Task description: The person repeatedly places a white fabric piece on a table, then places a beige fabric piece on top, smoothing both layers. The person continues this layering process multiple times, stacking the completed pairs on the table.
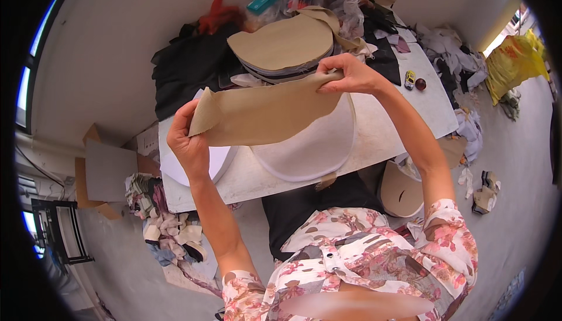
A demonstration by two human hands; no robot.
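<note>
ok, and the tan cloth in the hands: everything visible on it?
The tan cloth is a plain, matte piece, fabric by its look, wider than tall, with an uneven lower edge. The left hand pinches its left end, where a flap curls over; the right hand pinches its upper right corner. It's spread above the table, partly hiding a rounded white piece.

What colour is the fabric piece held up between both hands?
The fabric piece is plain tan, a khaki beige; the head view shows it best.
</note>
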